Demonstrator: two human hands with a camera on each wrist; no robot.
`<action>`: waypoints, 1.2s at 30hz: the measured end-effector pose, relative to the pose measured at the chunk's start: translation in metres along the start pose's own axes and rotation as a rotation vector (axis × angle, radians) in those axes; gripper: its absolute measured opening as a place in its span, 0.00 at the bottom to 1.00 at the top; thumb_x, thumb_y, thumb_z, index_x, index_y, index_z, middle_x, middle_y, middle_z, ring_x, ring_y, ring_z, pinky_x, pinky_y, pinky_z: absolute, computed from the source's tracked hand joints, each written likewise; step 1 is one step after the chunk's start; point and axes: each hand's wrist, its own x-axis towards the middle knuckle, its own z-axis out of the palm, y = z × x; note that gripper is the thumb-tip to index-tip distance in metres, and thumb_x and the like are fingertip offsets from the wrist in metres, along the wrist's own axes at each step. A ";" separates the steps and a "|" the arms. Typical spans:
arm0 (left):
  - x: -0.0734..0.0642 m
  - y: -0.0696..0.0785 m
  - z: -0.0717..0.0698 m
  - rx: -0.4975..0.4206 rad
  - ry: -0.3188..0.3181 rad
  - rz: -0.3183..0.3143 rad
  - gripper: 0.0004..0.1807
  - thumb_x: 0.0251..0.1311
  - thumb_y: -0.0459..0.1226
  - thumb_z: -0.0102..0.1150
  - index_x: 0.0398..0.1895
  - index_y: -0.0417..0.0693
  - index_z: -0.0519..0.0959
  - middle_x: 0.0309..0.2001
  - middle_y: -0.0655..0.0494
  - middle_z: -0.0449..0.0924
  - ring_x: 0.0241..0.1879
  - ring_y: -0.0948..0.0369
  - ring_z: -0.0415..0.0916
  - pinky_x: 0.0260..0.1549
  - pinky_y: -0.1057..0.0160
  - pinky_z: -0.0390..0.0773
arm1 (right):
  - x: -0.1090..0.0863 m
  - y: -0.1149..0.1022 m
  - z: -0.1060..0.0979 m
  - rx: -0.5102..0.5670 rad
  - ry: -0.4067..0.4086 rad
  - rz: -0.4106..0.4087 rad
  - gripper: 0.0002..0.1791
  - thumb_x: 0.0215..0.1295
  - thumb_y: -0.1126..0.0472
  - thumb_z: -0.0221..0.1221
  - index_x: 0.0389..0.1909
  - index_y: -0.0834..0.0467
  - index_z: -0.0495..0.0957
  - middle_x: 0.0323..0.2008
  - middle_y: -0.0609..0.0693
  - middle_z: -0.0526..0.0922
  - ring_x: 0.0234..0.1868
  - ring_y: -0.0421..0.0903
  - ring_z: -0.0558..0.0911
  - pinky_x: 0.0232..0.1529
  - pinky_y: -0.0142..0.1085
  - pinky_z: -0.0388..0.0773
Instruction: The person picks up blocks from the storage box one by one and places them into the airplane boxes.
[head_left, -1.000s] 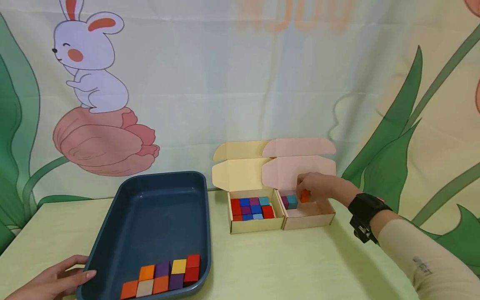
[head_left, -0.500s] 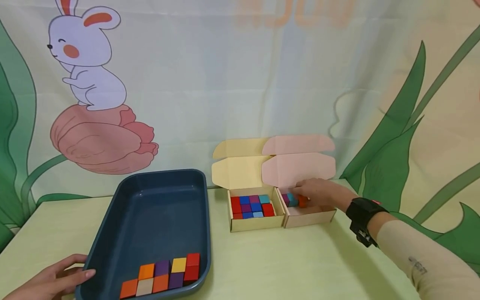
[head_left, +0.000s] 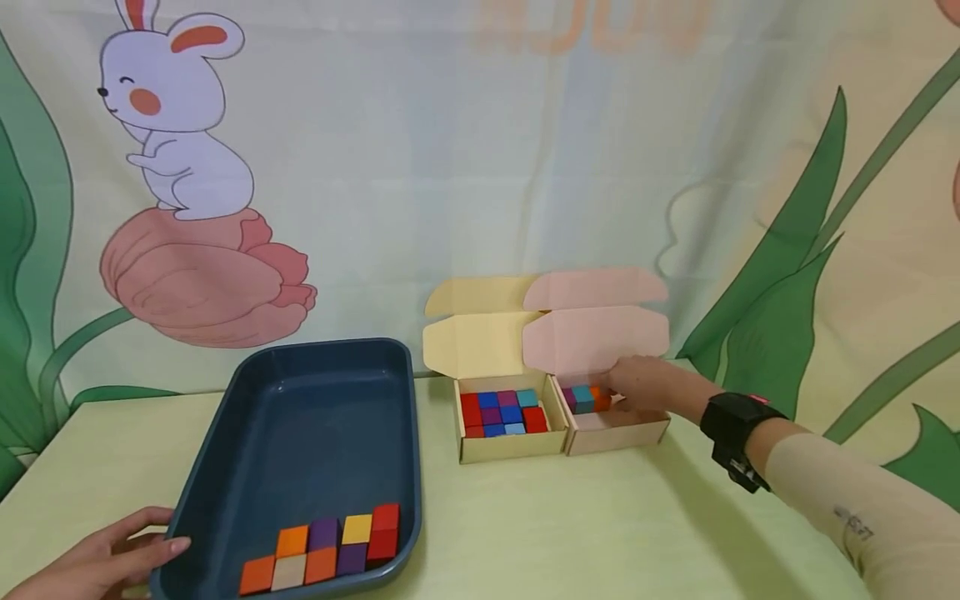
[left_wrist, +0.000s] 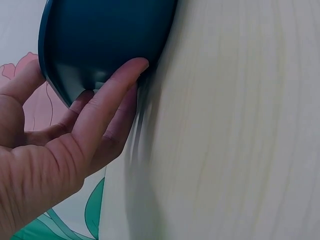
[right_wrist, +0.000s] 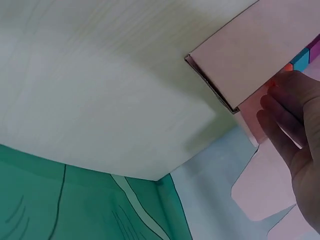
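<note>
Head view: the right hand (head_left: pixel 641 385) is inside a pink box (head_left: pixel 622 438), its fingertips partly covering an orange block (head_left: pixel 600 400) beside a teal block (head_left: pixel 582 400); neither this nor the right wrist view shows whether they pinch it. The left hand (head_left: pixel 116 552) grips the rim of a blue tray (head_left: pixel 330 442), whose near corner is cut off.

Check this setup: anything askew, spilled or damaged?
Nothing stands out. Visible blocks all sit inside the blue tray, yellow box or pink box, none loose on the table; no damage visible. The right hand hides part of the pink box.
</note>
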 end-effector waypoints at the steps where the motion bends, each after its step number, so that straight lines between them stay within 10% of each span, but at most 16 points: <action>1: 0.000 0.000 0.000 -0.005 -0.002 -0.001 0.45 0.75 0.55 0.51 0.70 0.25 0.47 0.55 0.31 0.72 0.49 0.41 0.79 0.46 0.43 0.84 | 0.000 0.001 0.001 0.021 -0.004 0.004 0.13 0.61 0.59 0.73 0.44 0.56 0.82 0.28 0.44 0.83 0.27 0.40 0.76 0.33 0.33 0.82; 13: 0.005 0.002 0.001 -0.026 -0.017 0.025 0.45 0.75 0.54 0.52 0.71 0.26 0.46 0.54 0.35 0.74 0.49 0.42 0.79 0.48 0.40 0.83 | -0.017 0.001 0.014 0.170 0.138 -0.059 0.05 0.65 0.65 0.65 0.40 0.60 0.83 0.43 0.52 0.83 0.32 0.45 0.79 0.32 0.30 0.79; 19: 0.008 0.003 0.002 -0.061 -0.037 0.038 0.44 0.75 0.53 0.53 0.72 0.27 0.46 0.55 0.35 0.73 0.49 0.44 0.79 0.50 0.41 0.83 | -0.016 -0.005 0.015 0.103 0.129 0.042 0.12 0.67 0.58 0.65 0.46 0.61 0.83 0.53 0.55 0.83 0.32 0.41 0.77 0.36 0.33 0.81; 25: 0.009 0.004 0.003 -0.070 -0.048 0.043 0.43 0.75 0.52 0.53 0.71 0.28 0.46 0.56 0.35 0.73 0.49 0.44 0.79 0.50 0.42 0.84 | -0.011 -0.017 -0.004 0.130 0.050 0.191 0.19 0.67 0.51 0.67 0.53 0.59 0.82 0.40 0.51 0.85 0.32 0.43 0.78 0.33 0.35 0.80; 36: 0.004 0.003 -0.004 0.050 -0.042 0.015 0.43 0.76 0.53 0.52 0.69 0.23 0.48 0.55 0.27 0.71 0.50 0.38 0.78 0.49 0.38 0.82 | 0.055 -0.134 -0.089 0.134 0.155 -0.021 0.15 0.71 0.62 0.60 0.55 0.57 0.82 0.48 0.50 0.85 0.42 0.46 0.84 0.42 0.36 0.84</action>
